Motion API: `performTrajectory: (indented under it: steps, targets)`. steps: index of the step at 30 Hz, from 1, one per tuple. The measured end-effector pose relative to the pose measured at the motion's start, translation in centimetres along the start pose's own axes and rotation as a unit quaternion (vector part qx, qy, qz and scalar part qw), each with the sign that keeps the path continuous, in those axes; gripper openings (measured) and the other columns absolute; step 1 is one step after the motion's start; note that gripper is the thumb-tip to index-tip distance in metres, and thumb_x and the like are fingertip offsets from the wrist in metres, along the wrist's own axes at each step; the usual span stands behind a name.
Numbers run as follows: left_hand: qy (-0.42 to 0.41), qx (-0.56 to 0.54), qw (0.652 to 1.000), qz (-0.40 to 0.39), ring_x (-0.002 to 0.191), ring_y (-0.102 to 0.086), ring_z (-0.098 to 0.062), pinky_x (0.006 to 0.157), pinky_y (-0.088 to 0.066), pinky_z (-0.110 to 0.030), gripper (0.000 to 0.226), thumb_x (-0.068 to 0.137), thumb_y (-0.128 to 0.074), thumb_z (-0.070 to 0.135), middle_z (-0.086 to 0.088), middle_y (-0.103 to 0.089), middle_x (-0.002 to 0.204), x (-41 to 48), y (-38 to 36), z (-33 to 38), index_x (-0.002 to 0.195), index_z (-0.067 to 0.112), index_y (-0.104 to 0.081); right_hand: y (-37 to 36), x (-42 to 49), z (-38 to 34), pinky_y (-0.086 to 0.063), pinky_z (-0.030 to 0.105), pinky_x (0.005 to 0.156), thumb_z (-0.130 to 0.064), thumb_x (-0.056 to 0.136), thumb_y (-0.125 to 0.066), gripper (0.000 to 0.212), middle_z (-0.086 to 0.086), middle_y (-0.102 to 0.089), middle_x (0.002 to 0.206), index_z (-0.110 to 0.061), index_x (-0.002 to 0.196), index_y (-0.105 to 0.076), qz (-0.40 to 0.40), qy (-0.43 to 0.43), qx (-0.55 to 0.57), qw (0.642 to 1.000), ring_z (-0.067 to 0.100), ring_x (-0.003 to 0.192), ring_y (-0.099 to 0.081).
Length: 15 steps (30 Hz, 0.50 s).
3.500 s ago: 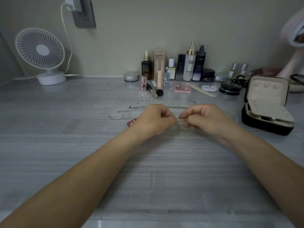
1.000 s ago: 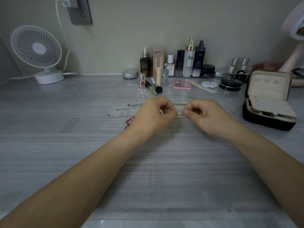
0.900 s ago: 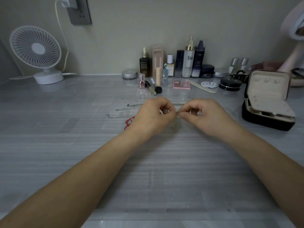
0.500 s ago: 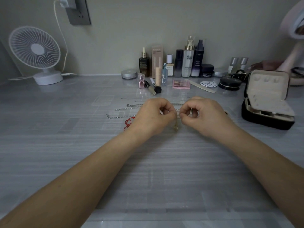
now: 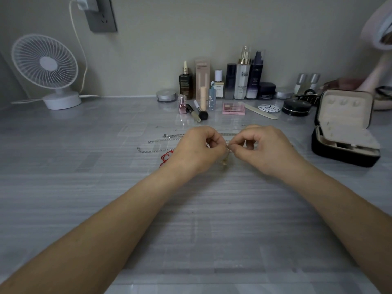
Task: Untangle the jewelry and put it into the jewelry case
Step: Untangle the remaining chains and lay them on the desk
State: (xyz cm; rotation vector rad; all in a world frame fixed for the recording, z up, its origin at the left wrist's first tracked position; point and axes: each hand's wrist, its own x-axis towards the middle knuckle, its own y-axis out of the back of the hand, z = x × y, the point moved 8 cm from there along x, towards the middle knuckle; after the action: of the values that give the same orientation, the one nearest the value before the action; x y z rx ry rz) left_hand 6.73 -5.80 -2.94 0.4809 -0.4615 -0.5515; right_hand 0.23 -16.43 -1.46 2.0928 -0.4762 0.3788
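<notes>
Together, left hand (image 5: 197,149) and right hand (image 5: 265,149) pinch a thin chain (image 5: 224,161), dangling below their grip.

Grey streaked tabletop (image 5: 84,187); white fan (image 5: 45,64); silver chains (image 5: 158,141); red cord (image 5: 165,158); black jewelry case (image 5: 343,154), cream-lined.

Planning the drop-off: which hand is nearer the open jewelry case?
Right. The right hand sits left of the jewelry case, table between them; the left hand is farther, on the right hand's other side. Both pinch the thin chain.
</notes>
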Motion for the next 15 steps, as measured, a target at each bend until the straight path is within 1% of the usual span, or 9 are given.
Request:
performTrajectory:
  steps: [3, 6, 9, 11, 13, 15]
  targets:
    - [-0.007, 0.009, 1.0, 0.002, 0.043, -0.043, 0.003, 0.041, -0.032, -0.008, 0.008, 0.08, -0.063, 0.014, 0.01, -0.05, 0.06, 0.0, 0.0, 0.1, 0.072, 0.017, -0.063, 0.1, 0.0, 0.2, -0.036, 0.005, 0.057, -0.017, 0.078, -0.069, 0.006, -0.018, -0.054, 0.066, -0.023, 0.076, -0.072, 0.006, -0.008, 0.001, 1.0, -0.005, 0.063, -0.049]
    - [-0.01, 0.016, 1.0, 0.002, 0.045, -0.043, 0.002, 0.044, -0.034, -0.01, 0.006, 0.079, -0.063, 0.014, 0.01, -0.051, 0.061, 0.0, -0.1, 0.1, 0.073, 0.016, -0.064, 0.2, 0.0, 0.2, -0.036, 0.004, 0.057, -0.017, 0.077, -0.069, 0.006, -0.019, -0.054, 0.066, -0.021, 0.078, -0.074, 0.009, -0.011, -0.003, 1.0, -0.01, 0.063, -0.049]
    - [-0.006, 0.027, 1.0, -0.004, 0.052, -0.044, -0.002, 0.051, -0.038, -0.017, 0.005, 0.079, -0.063, 0.014, 0.009, -0.053, 0.064, 0.0, -0.1, 0.1, 0.075, 0.016, -0.064, 0.3, 0.0, 0.2, -0.036, 0.004, 0.056, -0.016, 0.076, -0.069, 0.007, -0.019, -0.054, 0.066, -0.021, 0.078, -0.074, 0.013, -0.011, -0.012, 1.0, -0.011, 0.063, -0.049]
    - [-0.001, 0.031, 1.0, 0.004, 0.052, -0.045, -0.004, 0.052, -0.04, -0.02, 0.011, 0.079, -0.063, 0.014, 0.009, -0.053, 0.064, 0.1, 0.2, -0.1, 0.069, 0.019, -0.062, 0.5, 0.0, 0.7, -0.035, 0.004, 0.055, -0.017, 0.076, -0.069, 0.007, -0.019, -0.055, 0.065, -0.021, 0.077, -0.074, 0.021, -0.021, -0.025, 0.999, -0.011, 0.062, -0.048]
    - [0.006, 0.008, 1.0, 0.016, 0.05, -0.045, -0.002, 0.053, -0.043, -0.021, 0.017, 0.08, -0.063, 0.013, 0.005, -0.057, 0.067, 0.4, 0.7, -0.5, 0.066, 0.021, -0.06, 0.9, 0.1, 1.1, -0.035, 0.004, 0.054, -0.015, 0.075, -0.069, 0.007, -0.019, -0.055, 0.063, -0.021, 0.076, -0.073, 0.035, -0.036, -0.018, 0.999, -0.01, 0.059, -0.048]
    - [0.014, -0.02, 0.999, 0.021, 0.048, -0.044, 0.0, 0.053, -0.042, -0.017, 0.019, 0.08, -0.062, 0.011, 0.0, -0.06, 0.072, 0.5, 1.1, -0.7, 0.065, 0.021, -0.06, 1.3, 0.1, 1.4, -0.034, 0.005, 0.052, -0.013, 0.074, -0.069, 0.008, -0.019, -0.054, 0.058, -0.019, 0.075, -0.073, 0.048, -0.048, 0.004, 0.998, -0.008, 0.054, -0.048]
